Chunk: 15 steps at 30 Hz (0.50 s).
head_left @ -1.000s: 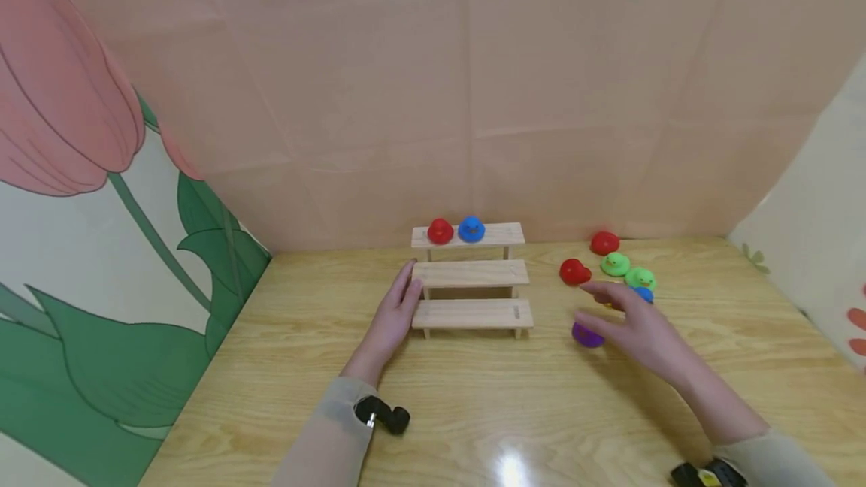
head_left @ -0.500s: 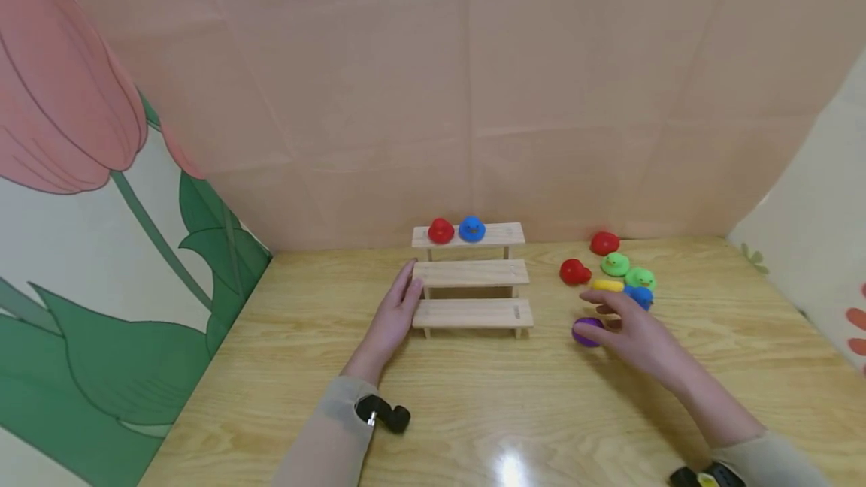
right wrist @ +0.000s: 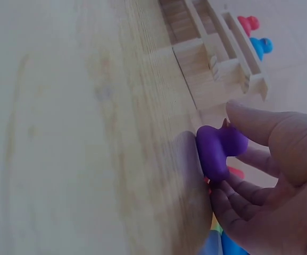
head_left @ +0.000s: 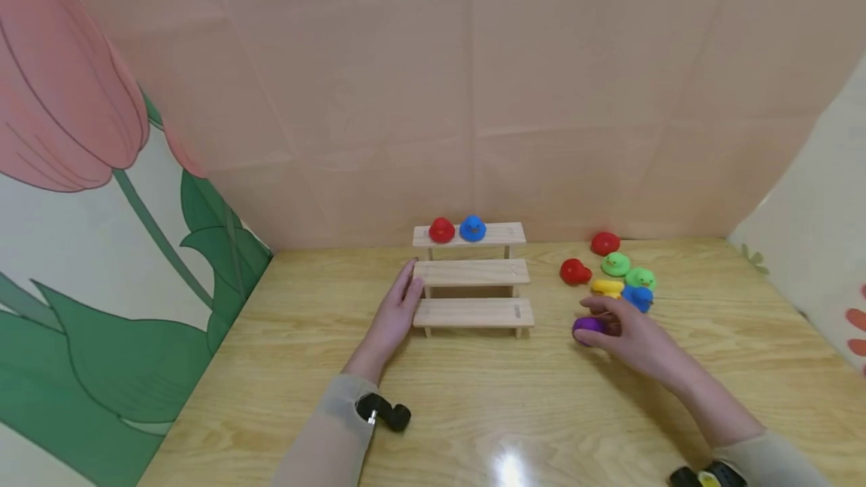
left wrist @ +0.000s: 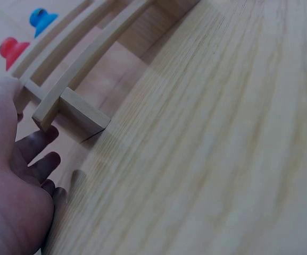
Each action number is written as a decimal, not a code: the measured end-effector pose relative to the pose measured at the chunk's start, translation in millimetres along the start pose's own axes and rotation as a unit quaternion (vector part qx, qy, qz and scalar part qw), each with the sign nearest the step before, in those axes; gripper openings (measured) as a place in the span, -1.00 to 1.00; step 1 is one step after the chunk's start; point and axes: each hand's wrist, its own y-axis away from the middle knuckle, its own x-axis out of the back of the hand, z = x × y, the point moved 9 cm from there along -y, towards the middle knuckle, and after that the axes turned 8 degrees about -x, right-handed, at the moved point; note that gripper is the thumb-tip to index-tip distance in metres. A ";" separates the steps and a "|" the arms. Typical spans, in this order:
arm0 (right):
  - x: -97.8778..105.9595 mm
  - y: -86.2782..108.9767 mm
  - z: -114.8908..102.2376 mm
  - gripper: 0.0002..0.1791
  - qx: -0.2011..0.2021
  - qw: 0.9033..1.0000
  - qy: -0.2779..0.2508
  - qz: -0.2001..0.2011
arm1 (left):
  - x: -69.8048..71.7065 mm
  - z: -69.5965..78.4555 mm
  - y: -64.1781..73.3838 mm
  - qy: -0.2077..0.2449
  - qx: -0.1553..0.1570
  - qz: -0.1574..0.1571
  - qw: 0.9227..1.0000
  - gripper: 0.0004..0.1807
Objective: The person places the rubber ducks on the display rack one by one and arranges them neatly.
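Observation:
In the head view a three-step wooden stand (head_left: 471, 273) is on the table, a red rubber duck (head_left: 442, 230) and a blue rubber duck (head_left: 472, 228) on its top step. My left hand (head_left: 394, 310) rests against the stand's left end, thumb touching the wood and fingers loosely bent, as the left wrist view shows. To the right, my right hand (head_left: 632, 333) holds a purple rubber duck (right wrist: 214, 151) low at the tabletop. Its thumb is beside the duck's head and its bent fingers are at the other side; some fingertips are hidden.
Behind my right hand lie a red duck (head_left: 575, 271), another red duck (head_left: 605, 243), two green ducks (head_left: 616, 264), a yellow duck (head_left: 607, 288) and a blue duck (head_left: 639, 297), close together. A pink sheet (head_left: 379, 96) hangs behind the wooden table (head_left: 473, 412).
My right hand has come down and toward me, its fingers closing around the purple duck, so the yellow and blue ducks behind show more. My left hand keeps its place on the stand.

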 end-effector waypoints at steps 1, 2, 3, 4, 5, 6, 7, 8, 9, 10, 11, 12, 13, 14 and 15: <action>-0.2 -0.1 0.5 -0.24 -0.001 1.000 0.001 -0.001 | -0.1 -0.4 0.0 0.000 0.000 0.000 1.000 -0.22; -0.5 -0.2 0.9 -0.24 -0.002 1.000 0.001 -0.004 | -0.2 -0.4 0.3 0.000 0.000 0.000 1.000 -0.23; -0.6 -0.3 1.6 -0.25 -0.003 1.000 0.002 -0.005 | -0.2 -0.3 0.3 -0.001 0.000 -0.001 1.000 -0.23; -0.6 -0.3 1.9 -0.25 -0.002 1.000 0.003 -0.007 | -0.1 -0.3 0.3 -0.002 0.000 -0.001 1.000 -0.23; -0.4 -0.4 2.4 -0.26 -0.003 1.000 0.004 -0.006 | -0.2 -0.1 0.4 -0.004 0.000 -0.001 1.000 -0.23; -0.2 -0.3 2.8 -0.26 -0.003 1.000 0.006 -0.005 | -0.2 -0.1 0.4 -0.006 0.001 -0.002 1.000 -0.23; 0.0 -0.4 3.3 -0.27 -0.005 1.000 0.007 -0.004 | -0.1 0.6 0.6 -0.006 0.002 -0.002 1.000 -0.23; 0.0 -0.5 3.6 -0.28 -0.003 1.000 0.008 -0.004 | 0.1 1.0 0.9 -0.007 0.002 -0.002 1.000 -0.23; 0.1 -0.6 4.1 -0.29 -0.004 1.000 0.010 -0.002 | 0.1 0.7 0.9 -0.009 0.002 -0.002 1.000 -0.23; 0.1 -0.6 4.3 -0.30 -0.004 1.000 0.011 -0.001 | 0.1 0.3 0.8 -0.011 0.003 -0.002 1.000 -0.23; 0.2 -0.7 4.7 -0.31 -0.008 1.000 0.012 0.001 | 0.1 -0.1 0.8 -0.013 0.003 -0.002 1.000 -0.22; 0.0 -0.8 4.8 -0.32 -0.006 1.000 0.013 0.002 | 0.1 -0.6 0.6 -0.014 0.003 -0.001 1.000 -0.22; 0.2 -0.8 4.7 -0.33 -0.004 1.000 0.014 0.004 | 0.2 -0.8 0.4 -0.014 0.003 0.000 1.000 -0.22; 0.2 -0.7 4.4 -0.34 -0.002 1.000 0.015 0.005 | 0.3 -1.1 0.1 -0.014 0.002 0.000 1.000 -0.22; 0.5 -0.5 4.3 -0.34 -0.005 1.000 0.015 0.007 | 0.4 -1.3 -0.2 -0.015 0.002 0.001 1.000 -0.22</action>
